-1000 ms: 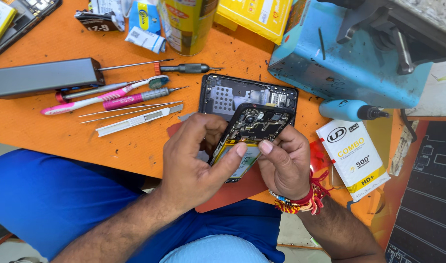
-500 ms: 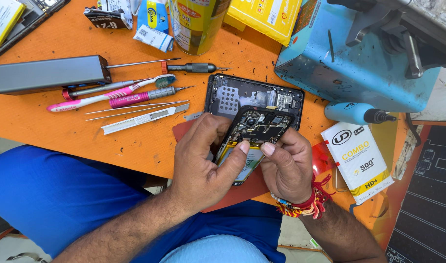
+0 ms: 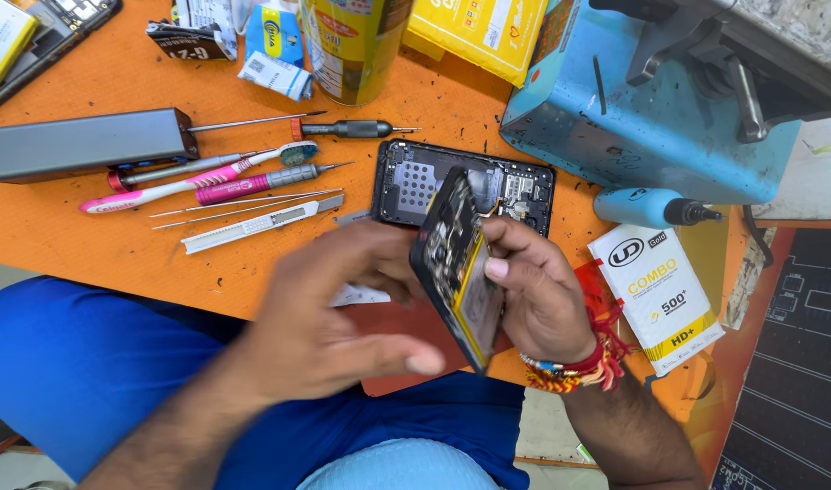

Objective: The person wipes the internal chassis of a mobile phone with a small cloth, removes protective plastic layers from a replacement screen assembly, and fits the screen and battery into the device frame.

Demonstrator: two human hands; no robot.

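R hand [image 3: 542, 299] clamped on opened phone [image 3: 456, 268], held on edge above orange tabletop [image 3: 98, 245]. L hand [image 3: 334, 327] blurred, just beside phone's near side; I can't tell if it grips. 2nd phone shell [image 3: 406, 181] lies flat behind. Pink toothbrush [image 3: 188, 181], screwdriver [image 3: 343, 129] to the L; blue machine [image 3: 651, 118] well R
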